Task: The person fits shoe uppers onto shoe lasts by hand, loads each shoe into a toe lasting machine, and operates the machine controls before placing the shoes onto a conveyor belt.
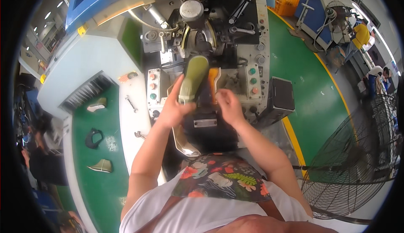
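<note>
The left hand (171, 109) is closed on the near end of an olive-green shoe (196, 75), its fingers along the shoe's left side and its thumb across the lower end. From that grip the shoe points forward, away from the body, its long axis leaning slightly right, with the rounded far end just below the machine's dark central parts (203, 48). The round metal head (191, 11) stands farther ahead, beyond the shoe. The left hand is clearly the nearer one; the right hand (230, 107) sits to the right of the grip, apart from the shoe, beside an orange piece (213, 79). Its fingers are curled and blurred, so whether they pinch anything I cannot tell.
</note>
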Tool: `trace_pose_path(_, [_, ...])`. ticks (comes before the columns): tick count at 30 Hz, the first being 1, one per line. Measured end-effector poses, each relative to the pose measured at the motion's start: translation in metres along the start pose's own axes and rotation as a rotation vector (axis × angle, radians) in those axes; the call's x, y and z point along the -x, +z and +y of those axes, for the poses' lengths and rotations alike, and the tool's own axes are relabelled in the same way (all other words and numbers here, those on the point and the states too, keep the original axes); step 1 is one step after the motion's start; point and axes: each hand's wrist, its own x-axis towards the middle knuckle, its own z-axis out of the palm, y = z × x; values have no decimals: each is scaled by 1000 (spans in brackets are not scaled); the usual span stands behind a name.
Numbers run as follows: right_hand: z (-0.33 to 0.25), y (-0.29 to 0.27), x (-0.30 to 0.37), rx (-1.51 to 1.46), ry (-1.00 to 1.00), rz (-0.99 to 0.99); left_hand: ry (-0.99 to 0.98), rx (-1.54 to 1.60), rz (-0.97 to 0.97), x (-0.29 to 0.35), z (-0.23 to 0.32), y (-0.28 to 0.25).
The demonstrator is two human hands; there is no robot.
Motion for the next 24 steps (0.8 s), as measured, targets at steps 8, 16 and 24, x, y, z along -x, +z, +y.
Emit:
trace_pose_path(8, [-65,15,-13,-819,92,-248,342,-649,6,107,-25,11])
trace_pose_path(16, [-89,47,12,-575,-76,-399,356,-599,112,147,-54,0])
trace_pose_path(24, [-88,81,9,-1036,256,-553,153,56,126,186,-57,-13])
